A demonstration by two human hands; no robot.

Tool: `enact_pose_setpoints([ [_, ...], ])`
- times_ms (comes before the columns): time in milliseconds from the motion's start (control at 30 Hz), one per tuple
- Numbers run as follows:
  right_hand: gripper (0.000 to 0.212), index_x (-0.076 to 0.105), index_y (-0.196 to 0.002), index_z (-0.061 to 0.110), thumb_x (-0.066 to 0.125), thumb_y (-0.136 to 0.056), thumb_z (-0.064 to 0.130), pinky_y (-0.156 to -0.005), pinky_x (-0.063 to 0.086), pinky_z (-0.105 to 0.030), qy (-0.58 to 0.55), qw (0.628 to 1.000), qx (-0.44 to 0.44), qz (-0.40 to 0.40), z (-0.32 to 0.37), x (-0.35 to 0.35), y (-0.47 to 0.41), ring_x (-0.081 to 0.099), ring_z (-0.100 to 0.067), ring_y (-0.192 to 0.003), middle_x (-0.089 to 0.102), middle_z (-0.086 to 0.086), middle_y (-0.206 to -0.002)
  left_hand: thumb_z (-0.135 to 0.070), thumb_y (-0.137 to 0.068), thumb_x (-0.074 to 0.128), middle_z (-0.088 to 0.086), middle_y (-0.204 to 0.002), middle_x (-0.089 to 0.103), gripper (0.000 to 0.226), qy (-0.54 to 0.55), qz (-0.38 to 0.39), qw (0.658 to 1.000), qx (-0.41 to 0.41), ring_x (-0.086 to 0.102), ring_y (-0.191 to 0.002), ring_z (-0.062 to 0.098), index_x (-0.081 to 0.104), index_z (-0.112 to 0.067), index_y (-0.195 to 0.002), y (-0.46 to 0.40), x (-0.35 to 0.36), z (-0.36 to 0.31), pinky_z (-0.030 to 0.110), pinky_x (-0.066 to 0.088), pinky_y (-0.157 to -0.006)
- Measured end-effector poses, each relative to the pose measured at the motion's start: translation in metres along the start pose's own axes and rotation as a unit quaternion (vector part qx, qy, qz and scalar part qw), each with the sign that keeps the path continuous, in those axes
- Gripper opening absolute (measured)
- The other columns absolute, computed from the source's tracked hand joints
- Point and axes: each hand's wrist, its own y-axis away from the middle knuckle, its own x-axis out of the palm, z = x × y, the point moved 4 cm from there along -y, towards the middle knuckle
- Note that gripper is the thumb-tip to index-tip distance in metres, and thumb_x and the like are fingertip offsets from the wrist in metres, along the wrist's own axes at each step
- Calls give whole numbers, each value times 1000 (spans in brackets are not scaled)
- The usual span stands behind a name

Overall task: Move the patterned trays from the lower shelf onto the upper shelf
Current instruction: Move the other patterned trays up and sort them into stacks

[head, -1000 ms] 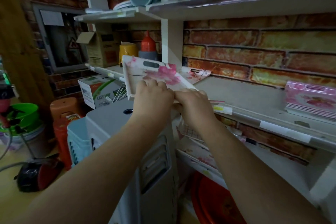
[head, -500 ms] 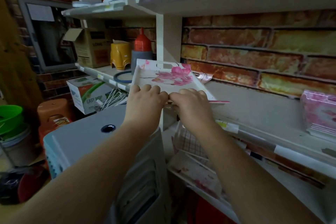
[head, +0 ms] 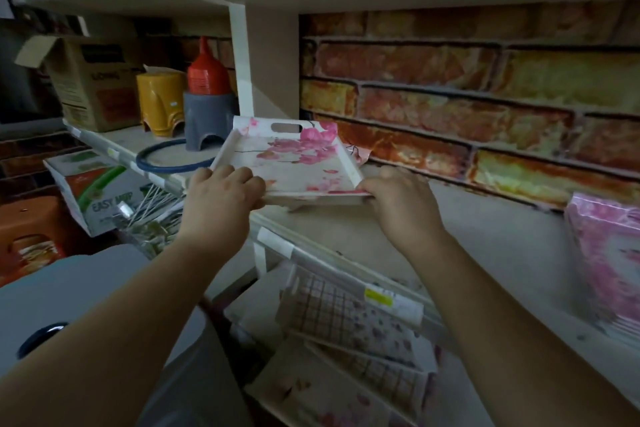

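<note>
A white tray with pink blossoms (head: 294,163) lies nearly flat at the left end of the upper shelf (head: 485,239), on another patterned tray whose corner (head: 360,153) pokes out behind it. My left hand (head: 221,191) grips the tray's near left corner. My right hand (head: 398,198) pinches its near right corner. Below, on the lower shelf, several patterned trays (head: 349,333) lean in a loose pile, some checked, some floral. A pink floral stack (head: 609,253) stands at the right on the upper shelf.
A white shelf post (head: 263,59) rises just behind the tray, with the brick wall (head: 467,87) to its right. Left of the post stand a grey and red stool stack (head: 207,104), a yellow stool (head: 161,100), a cardboard box (head: 93,83) and a blue ring (head: 173,163). A grey appliance (head: 86,288) stands below left.
Both hands have carried the blossom tray forward and down from a tilted hold to nearly flat on the upper shelf. The camera has moved closer and lower.
</note>
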Motion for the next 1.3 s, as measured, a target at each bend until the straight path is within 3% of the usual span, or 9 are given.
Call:
enact_pose_setpoints([
  [133,23,72,-103,15,67,-81,15,-69,26,-35,-2,1000,2,-6,-1,21,-14,51,-35,-97,56,-11,-89,-33,-91,55,-6,-94,61,10,7,9,1000,-8,56,-92,22,62,-29,-96,-16,25,9,39,37,-80],
  [367,22,73,-101,19,66,-82,12,-68,24,-33,10,998,63,4,-13,36,-17,49,-32,-91,50,-7,-82,-23,-84,68,-1,-86,63,8,37,8,998,56,59,-81,26,64,-21,-91,-18,51,-3,39,41,-68],
  [533,22,74,-101,20,71,-81,11,-67,25,-32,15,997,70,10,-5,36,-14,49,-31,-88,48,-3,-80,-22,-78,72,-1,-87,63,15,54,19,996,73,60,-81,26,65,-21,-90,-11,65,0,38,44,-69],
  [700,21,74,-100,21,72,-81,12,-65,25,-31,26,997,68,6,-3,29,-5,48,-27,-84,42,2,-77,-29,-87,63,-4,-92,64,9,78,-1,993,83,60,-88,24,64,-25,-95,-15,70,6,39,46,-75],
  [967,30,68,-109,25,60,-84,11,-77,38,-34,27,997,51,46,29,44,-8,48,-25,-100,53,-1,-94,-32,-90,56,-2,-99,65,14,92,37,994,48,58,-95,24,64,-26,-99,-25,87,32,42,43,-85],
  [1067,29,64,-109,21,58,-86,5,-70,45,-33,-11,997,47,53,52,58,-19,51,-23,-97,51,-1,-98,-27,-88,56,0,-119,59,35,64,81,995,2,51,-115,24,49,-27,-123,-25,97,40,49,37,-103],
  [1167,31,61,-113,21,60,-87,5,-69,49,-34,-49,997,36,56,75,74,-36,55,-23,-93,52,-1,-102,-27,-85,55,4,-149,38,74,67,96,993,8,29,-140,27,17,-24,-148,-18,102,32,57,15,-116],
  [1300,36,58,-124,27,58,-91,13,-71,39,-27,-114,992,38,46,99,94,-54,56,-20,-100,56,-2,-111,-28,-92,39,8,-163,-1,82,72,99,992,31,-4,-149,29,-19,-21,-149,-11,107,20,59,5,-116],
])
